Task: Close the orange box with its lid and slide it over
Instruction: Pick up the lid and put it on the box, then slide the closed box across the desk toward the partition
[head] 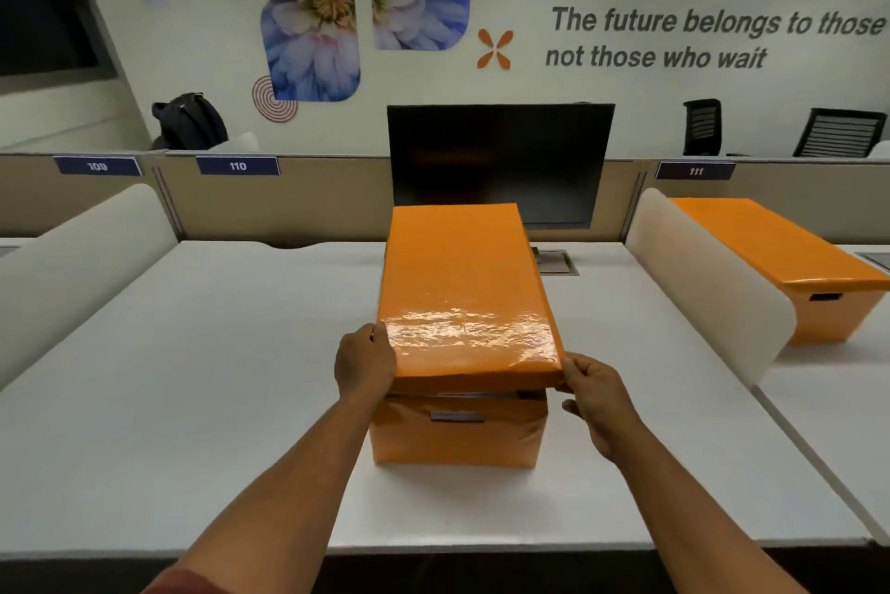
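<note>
In front of the monitor, the left hand and right hand pinch the lid's near corners above the orange box, where uneven lowering could snag a rim.

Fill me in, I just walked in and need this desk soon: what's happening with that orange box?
A person is fitting the lid onto the orange box on the white desk. The left hand and right hand each hold a near corner of the lid. Its near edge is not yet seated; a gap shows above the box front. A second, closed orange box sits on the next desk to the right.
</note>
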Tool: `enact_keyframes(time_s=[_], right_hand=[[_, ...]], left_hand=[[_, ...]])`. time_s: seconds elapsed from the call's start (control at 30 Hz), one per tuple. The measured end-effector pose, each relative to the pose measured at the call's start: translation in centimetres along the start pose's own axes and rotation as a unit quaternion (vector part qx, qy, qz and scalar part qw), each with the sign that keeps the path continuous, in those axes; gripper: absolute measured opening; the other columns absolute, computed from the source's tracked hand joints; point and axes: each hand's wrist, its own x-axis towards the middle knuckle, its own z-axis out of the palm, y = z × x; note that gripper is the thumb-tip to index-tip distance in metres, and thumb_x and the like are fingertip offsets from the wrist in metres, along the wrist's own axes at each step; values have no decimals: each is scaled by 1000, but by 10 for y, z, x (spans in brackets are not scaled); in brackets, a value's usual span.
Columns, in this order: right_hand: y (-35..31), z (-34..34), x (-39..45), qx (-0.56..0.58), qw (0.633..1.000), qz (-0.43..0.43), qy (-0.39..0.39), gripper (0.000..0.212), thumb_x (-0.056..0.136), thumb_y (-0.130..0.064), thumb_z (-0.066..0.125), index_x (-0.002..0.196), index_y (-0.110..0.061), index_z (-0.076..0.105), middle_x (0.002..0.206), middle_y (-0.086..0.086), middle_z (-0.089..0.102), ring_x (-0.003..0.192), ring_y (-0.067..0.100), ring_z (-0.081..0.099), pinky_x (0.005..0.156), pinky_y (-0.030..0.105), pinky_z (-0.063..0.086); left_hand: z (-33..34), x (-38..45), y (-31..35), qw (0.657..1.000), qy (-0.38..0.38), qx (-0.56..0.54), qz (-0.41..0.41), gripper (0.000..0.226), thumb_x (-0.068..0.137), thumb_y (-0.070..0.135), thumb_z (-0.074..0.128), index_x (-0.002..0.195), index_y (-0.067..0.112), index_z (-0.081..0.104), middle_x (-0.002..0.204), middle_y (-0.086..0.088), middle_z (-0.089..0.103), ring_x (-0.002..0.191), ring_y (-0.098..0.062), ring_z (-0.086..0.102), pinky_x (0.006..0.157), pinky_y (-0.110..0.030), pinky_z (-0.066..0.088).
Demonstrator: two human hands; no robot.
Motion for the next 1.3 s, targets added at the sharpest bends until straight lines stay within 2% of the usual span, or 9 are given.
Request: enact_keyframes(time_s=[0.2,0.43,0.57,0.63,0.73,0.87,1.1,1.2,1.3], right_hand=[[6,4,1,-20,1000,17,-15,29,102,-32,47,109,-16,71,106,8,70,98,23,62,68,32,48],[37,8,-18,-22,998,57,-23,25,102,-29,49,101,-25,73,105,5,71,103,25,63,70,34,48],[31,7,-14,-29,998,35,-30,36,102,-31,48,137,-26,55,123,6,64,107,25,62,77,37,50],[30,7,-14,-53,998,18,-25,39,103,-31,47,141,-28,51,122,7,63,102,23,63,74,36,51],[34,6,-15,-95,995,-9,-19,36,103,-31,45,138,-31,54,117,6,63,94,18,64,67,31,52],[45,4,-14,-135,991,0,-23,32,104,-29,42,130,-23,61,116,4,67,93,19,65,75,34,53],[38,12,22,-62,998,17,28,26,102,-34,44,104,-28,69,97,-1,73,90,22,68,66,33,51],[19,13,56,-66,997,-4,42,19,100,-34,48,105,-27,66,98,0,71,95,26,68,75,38,55],[-3,20,91,-106,993,-42,33,22,99,-36,50,111,-25,66,105,-1,70,102,26,66,85,43,55]], left_hand=[[-6,5,2,1000,5,17,-6,48,105,34,33,99,5,70,101,-16,70,90,-30,63,78,-40,51],[1,-8,-37,997,-59,51,-4,47,105,35,33,98,7,70,101,-15,70,88,-28,61,78,-39,51],[0,-2,-37,996,-72,49,25,46,105,35,32,99,7,69,101,-15,70,84,-25,59,75,-36,48],[-2,-1,-36,994,-81,62,35,47,105,36,31,105,7,68,105,-15,70,86,-24,58,77,-37,48],[-1,2,-39,990,-98,90,53,49,106,37,28,115,7,66,112,-15,69,95,-27,62,82,-38,49],[0,9,-35,980,-105,150,77,52,106,39,25,117,8,65,114,-15,69,101,-31,66,87,-40,52],[3,24,-39,986,-93,121,63,44,100,41,34,106,13,69,104,-7,71,88,-24,64,73,-33,49],[0,40,-38,990,-107,91,31,45,98,43,35,88,12,68,88,-6,71,81,-24,65,76,-41,55],[3,61,-27,990,-108,84,23,49,99,46,34,87,12,67,88,-6,70,83,-24,65,80,-42,55]])
